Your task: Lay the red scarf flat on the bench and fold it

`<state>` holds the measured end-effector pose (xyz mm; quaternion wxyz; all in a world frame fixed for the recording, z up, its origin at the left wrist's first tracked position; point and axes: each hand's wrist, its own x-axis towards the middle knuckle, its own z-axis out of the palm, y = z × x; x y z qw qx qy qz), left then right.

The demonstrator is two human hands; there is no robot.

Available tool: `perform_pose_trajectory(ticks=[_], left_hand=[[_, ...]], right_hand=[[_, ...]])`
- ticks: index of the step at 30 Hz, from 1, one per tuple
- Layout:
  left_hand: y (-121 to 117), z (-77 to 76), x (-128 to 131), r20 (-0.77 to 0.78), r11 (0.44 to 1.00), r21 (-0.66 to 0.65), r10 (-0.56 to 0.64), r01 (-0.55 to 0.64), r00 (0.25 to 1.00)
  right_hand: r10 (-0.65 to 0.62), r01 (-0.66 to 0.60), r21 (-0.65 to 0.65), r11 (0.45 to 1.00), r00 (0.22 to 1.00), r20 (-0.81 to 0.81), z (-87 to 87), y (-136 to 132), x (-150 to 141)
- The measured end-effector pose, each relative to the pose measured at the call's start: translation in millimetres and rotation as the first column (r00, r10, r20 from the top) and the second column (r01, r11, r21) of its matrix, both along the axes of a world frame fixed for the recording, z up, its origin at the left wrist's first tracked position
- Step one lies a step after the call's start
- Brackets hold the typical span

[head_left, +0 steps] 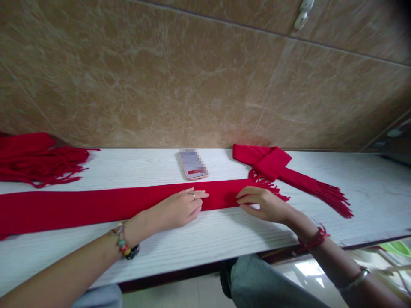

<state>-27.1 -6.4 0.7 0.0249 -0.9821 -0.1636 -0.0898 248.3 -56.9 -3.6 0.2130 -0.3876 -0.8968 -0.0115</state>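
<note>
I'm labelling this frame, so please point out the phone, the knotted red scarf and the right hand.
Phone (191, 162): head view, on its screen.
Knotted red scarf (276, 166): head view, on its folded part.
Right hand (262, 204): head view, on its back.

Soft indoor light, blurred edges

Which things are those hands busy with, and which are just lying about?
Busy with:
Long flat red cloth scarf: left hand on it, right hand near its fringed end

Seem just lying about:
Folded red fringed scarf, right
Pink-edged rectangular phone
Bunched red fringed cloth, far left
</note>
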Motion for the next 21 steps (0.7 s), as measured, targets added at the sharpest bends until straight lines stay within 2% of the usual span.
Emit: perform_pose_trajectory(ticks=[3, 5, 8, 11, 15, 18, 21], left_hand=[[4.1, -11.1, 4.7, 0.009, 0.996, -0.047, 0.073, -0.072, 0.997], [6.5, -18.3, 5.3, 0.024, 0.991, -0.043, 0.125, -0.124, 0.992], [7.5, -24.7, 2.4, 0.006, 0.977, 0.018, 0.213, -0.213, 0.977], [6.2, -24.1, -2.1, -0.087, 0.949, 0.015, 0.314, -0.314, 0.946], [5.4, -20.4, -5.5, -0.166, 0.936, -0.039, 0.34, -0.351, 0.926], [6.1, -19.4, -5.8, -0.189, 0.938, -0.073, 0.321, -0.339, 0.928], [5.0, -18.2, -4.2, -0.217, 0.93, -0.088, 0.331, -0.356, 0.918]], right_hand=[[-0.101, 0.105, 0.042, 0.994, 0.99, -0.096, 4.6, 5.9, -15.9], [-0.184, 0.194, 0.075, 0.978, 0.976, -0.117, 1.2, 11.2, -34.5], [-0.298, 0.296, 0.045, 0.954, 0.955, 0.019, -12.0, 17.2, -62.2], [-0.334, 0.343, -0.026, 0.939, 0.926, 0.178, -24.1, 16.7, -73.3], [-0.405, 0.421, 0.009, 0.907, 0.866, 0.293, -30.4, 8.0, -49.7], [-0.478, 0.471, 0.112, 0.875, 0.803, 0.357, -36.6, 0.0, -10.1], [-0.474, 0.425, 0.21, 0.88, 0.767, 0.433, -44.8, -6.8, 31.8]])
